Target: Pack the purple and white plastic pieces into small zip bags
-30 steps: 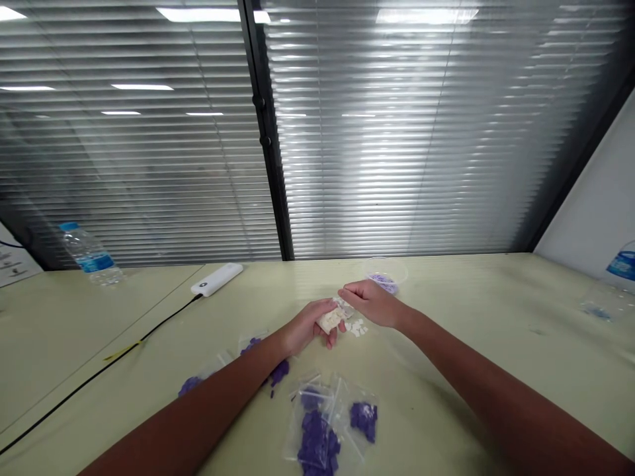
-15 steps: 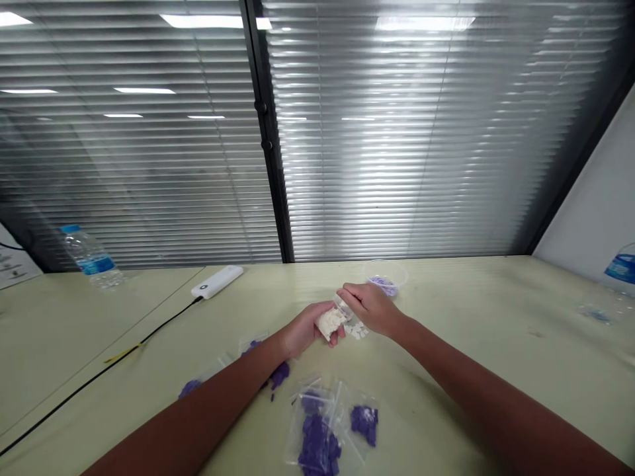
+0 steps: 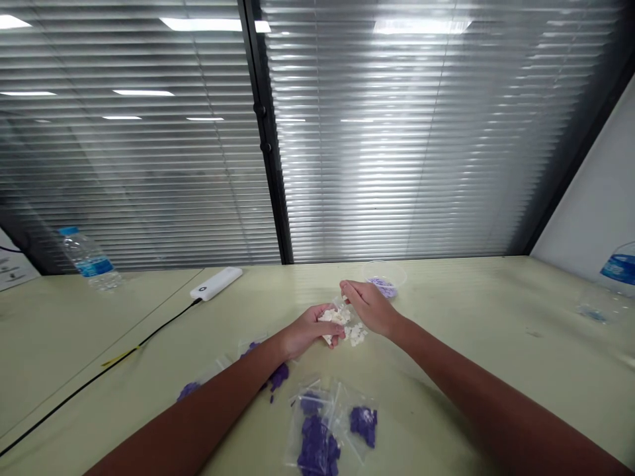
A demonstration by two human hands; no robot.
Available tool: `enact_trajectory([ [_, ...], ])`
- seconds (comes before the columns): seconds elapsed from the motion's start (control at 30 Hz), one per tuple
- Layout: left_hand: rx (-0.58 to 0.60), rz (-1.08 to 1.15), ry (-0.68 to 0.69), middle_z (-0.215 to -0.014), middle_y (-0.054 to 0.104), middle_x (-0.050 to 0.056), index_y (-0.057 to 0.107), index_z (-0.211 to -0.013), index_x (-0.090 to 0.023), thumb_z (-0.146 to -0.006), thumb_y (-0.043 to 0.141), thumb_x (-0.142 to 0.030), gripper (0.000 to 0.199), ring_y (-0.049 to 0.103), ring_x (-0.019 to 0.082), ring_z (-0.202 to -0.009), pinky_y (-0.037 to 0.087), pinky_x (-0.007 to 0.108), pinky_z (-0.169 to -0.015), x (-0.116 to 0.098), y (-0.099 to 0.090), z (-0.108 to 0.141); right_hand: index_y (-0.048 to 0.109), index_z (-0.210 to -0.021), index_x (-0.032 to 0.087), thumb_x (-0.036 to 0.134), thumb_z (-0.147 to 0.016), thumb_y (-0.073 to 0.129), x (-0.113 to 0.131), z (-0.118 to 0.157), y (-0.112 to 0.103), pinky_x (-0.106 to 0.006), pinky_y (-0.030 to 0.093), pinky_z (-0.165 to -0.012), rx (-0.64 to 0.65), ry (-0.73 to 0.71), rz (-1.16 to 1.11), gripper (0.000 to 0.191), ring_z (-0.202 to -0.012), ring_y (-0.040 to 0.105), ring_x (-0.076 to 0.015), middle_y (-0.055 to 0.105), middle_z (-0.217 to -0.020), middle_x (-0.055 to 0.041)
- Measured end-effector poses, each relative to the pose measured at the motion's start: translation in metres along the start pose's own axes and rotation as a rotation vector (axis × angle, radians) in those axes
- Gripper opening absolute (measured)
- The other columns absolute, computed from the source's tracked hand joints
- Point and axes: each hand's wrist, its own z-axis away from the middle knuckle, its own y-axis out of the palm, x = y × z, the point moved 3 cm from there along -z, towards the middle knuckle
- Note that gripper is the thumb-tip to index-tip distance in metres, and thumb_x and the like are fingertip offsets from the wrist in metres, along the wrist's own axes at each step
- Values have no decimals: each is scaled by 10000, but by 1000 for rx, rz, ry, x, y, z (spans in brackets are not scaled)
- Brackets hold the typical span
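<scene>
My left hand (image 3: 317,326) is wrapped round a clear bag of white pieces (image 3: 335,317), its thumb lying across the front. At the bag's upper right, my right hand (image 3: 366,304) is closed with fingertips pinched together; what they hold is too small to make out. Loose white pieces (image 3: 356,334) lie on the table just below my right hand. Behind that hand stands a clear round container (image 3: 384,285) with light purple bits in it.
Clear bags of purple pieces (image 3: 317,439) lie at the front, with more purple pieces (image 3: 278,377) by my left forearm. A white device (image 3: 217,284) with a black cable (image 3: 94,377) is at the left. Plastic bottles stand at far left (image 3: 94,263) and far right (image 3: 612,284).
My left thumb has come across the front of the bag, and the white pieces bulge more at its top. My right fingertips have shifted slightly right.
</scene>
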Motion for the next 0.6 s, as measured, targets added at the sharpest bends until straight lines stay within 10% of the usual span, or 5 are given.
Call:
enact_trajectory([
  [0.6,-115,85,60,-853,675,60,692,-1040,-133,-799,834,-329,341,628,163,-780,497,279,-788,-3,0,-1,661,-848,181,513,-924,555,-8,-9,-26,-238,335,-535,11,140,-123,357,-564,438,-104,587,-701,14],
])
